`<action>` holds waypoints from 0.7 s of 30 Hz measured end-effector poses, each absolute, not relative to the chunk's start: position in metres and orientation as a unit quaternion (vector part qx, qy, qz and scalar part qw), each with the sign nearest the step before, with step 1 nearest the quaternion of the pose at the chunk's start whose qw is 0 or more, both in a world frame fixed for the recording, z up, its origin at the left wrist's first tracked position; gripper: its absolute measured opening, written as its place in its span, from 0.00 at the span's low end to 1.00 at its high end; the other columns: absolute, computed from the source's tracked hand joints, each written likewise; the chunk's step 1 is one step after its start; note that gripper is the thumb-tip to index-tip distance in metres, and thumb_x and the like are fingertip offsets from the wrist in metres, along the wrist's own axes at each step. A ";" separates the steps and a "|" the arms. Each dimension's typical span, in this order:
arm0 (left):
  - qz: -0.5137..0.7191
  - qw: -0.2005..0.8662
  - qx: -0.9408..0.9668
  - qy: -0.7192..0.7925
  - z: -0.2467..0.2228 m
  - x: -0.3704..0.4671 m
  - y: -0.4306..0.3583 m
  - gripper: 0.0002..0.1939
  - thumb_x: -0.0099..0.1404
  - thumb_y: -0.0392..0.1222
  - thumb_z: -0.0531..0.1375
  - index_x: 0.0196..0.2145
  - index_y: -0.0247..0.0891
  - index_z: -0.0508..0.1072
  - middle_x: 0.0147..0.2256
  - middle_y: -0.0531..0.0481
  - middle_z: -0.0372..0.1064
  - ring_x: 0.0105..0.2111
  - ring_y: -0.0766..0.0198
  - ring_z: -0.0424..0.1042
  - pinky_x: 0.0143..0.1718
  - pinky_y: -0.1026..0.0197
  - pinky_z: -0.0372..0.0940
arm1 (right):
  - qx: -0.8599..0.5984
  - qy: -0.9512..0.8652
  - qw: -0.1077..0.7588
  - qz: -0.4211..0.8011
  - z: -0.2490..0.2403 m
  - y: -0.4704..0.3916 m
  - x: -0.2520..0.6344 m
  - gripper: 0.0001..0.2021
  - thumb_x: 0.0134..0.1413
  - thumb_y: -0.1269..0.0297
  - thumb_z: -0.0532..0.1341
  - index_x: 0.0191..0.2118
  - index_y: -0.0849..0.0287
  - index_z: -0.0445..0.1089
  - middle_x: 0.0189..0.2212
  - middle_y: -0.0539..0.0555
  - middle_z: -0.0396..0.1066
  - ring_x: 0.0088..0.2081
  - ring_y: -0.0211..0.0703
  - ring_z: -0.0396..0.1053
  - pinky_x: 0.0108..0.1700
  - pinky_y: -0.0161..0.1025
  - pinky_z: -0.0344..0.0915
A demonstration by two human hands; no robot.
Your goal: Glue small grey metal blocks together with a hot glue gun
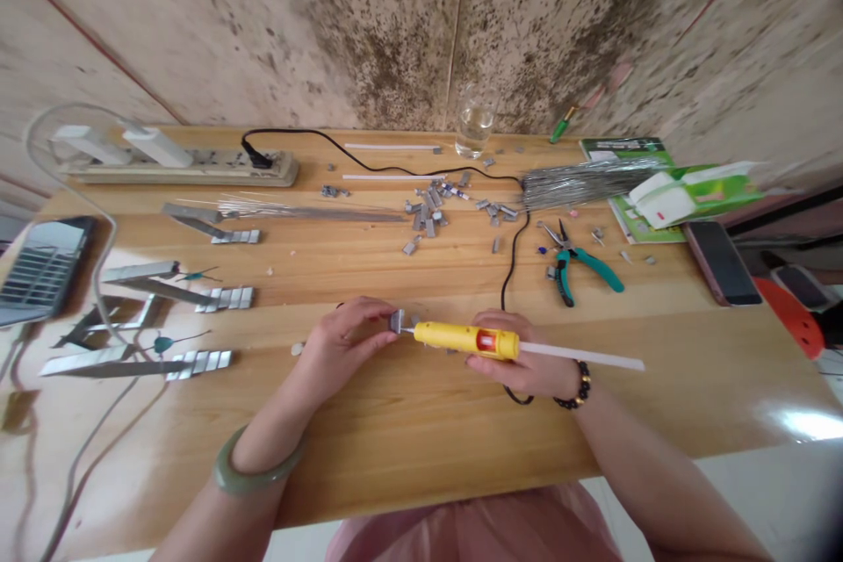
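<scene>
A yellow glue gun [454, 337] lies sideways in my right hand [520, 360], whose fingers are wrapped round it. Out of its back end sticks a long white glue stick [593, 355]. My left hand [352, 335] pinches a small grey piece [396, 321] between thumb and fingertips. The gun's nozzle [409, 330] points at this piece and meets or nearly meets it; I cannot tell whether they touch. Beyond my hands lies a loose heap of similar small grey pieces [431, 209]. The gun's trigger is hidden by my right hand.
Teal-handled pliers [586, 268], a bundle of thin wires [586, 184] and a phone [723, 263] lie to the right. A glass of water [474, 130] stands near the wall. Grey folded metal parts [211, 299] and a power strip [198, 169] occupy the left. A black cord [512, 259] crosses the table.
</scene>
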State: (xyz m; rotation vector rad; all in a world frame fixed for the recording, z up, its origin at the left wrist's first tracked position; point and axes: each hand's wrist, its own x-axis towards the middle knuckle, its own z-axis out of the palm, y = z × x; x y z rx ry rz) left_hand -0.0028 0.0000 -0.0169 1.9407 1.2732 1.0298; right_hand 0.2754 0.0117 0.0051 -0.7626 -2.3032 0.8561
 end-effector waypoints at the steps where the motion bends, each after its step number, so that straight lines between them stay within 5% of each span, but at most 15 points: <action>1: 0.387 0.296 0.730 0.479 -0.017 -0.003 0.000 0.12 0.60 0.45 0.64 0.41 0.39 0.75 0.36 0.46 0.76 0.36 0.60 0.75 0.39 0.58 0.70 | -0.285 -0.860 0.280 0.316 0.005 0.012 0.275 0.12 0.63 0.58 0.54 0.30 0.56 0.65 0.26 0.51 0.68 0.29 0.41 0.67 0.35 0.39 0.67; 21: 0.374 0.281 0.753 0.463 -0.019 -0.003 0.000 0.11 0.61 0.42 0.63 0.42 0.40 0.73 0.38 0.47 0.75 0.38 0.61 0.74 0.40 0.61 0.69 | -0.303 -0.859 0.278 0.303 0.004 0.014 0.276 0.12 0.63 0.57 0.55 0.31 0.56 0.66 0.27 0.51 0.68 0.31 0.42 0.67 0.38 0.39 0.66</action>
